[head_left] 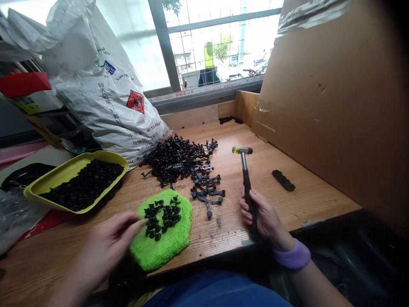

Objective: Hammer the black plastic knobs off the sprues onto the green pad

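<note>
Head view, lower left: left hand (104,247) blurred, fingertips bunched by the black plastic pieces (157,237), any pinch unclear; a hasty sweep could scatter them off the green pad (162,257). Right of centre, right hand's (267,218) fingers wrap the double-faced mallet (245,170).

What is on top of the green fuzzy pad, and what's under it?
Small black parts sit clustered on the green pad; the blurred left hand covers part of its left side. What lies under the pad is hidden.
</note>
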Demonstrator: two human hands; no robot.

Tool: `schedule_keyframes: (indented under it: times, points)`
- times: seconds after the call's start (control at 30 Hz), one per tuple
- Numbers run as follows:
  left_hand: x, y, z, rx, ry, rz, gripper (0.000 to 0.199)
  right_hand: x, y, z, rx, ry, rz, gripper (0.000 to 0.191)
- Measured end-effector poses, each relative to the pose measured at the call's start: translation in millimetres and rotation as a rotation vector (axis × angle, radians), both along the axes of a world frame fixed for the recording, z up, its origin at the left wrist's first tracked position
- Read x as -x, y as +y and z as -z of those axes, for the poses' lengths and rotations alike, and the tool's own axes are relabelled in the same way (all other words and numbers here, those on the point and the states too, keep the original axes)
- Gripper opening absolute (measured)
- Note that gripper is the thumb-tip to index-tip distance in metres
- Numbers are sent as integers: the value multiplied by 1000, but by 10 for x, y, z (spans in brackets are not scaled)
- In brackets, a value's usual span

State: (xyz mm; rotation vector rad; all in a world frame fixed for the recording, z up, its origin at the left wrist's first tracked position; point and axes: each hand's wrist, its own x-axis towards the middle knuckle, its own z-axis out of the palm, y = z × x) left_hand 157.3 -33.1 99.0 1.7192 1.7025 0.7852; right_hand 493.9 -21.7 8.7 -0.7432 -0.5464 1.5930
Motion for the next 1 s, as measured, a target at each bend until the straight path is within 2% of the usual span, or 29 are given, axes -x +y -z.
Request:
schedule_keyframes:
  times: [0.07, 0.13, 0.2, 0.3, 0.37, 0.5, 0.6, 0.73, 0.9, 1.0]
  points:
    - [-563, 140, 28, -139, 216, 277, 25, -4, -9, 19, -11, 3, 26, 22]
    - [-1102, 325, 131, -256, 330, 386, 32, -6, -16, 36, -29, 2, 45, 22]
    - [-1498, 491, 256, -252, 525, 425, 36, -4, -21, 47, -48, -2, 54, 23]
    - [-1774, 627, 407, -179, 696, 416, 24, 3, -27, 56, -66, -7, 59, 23]
    - [-1816, 643, 472, -157, 705, 400, 14, 7, -30, 62, -71, -7, 60, 23]
    - [-1800, 608, 554, -169, 676, 356, 22, 9, -41, 74, -87, 2, 60, 21]
    - [-1752, 622, 562, -204, 614, 313, 22, 8, -49, 80, -110, 10, 56, 21]
    - [-1556, 801, 450, -278, 468, 217, 17, 1, -51, 97, -138, 18, 55, 21]
    - [-1156, 1220, 239, -306, 204, 98, 14, -6, -48, 126, -152, 32, 59, 22]
    - [-942, 1408, 135, -326, 76, 2, 18, -8, -47, 134, -161, 40, 63, 22]
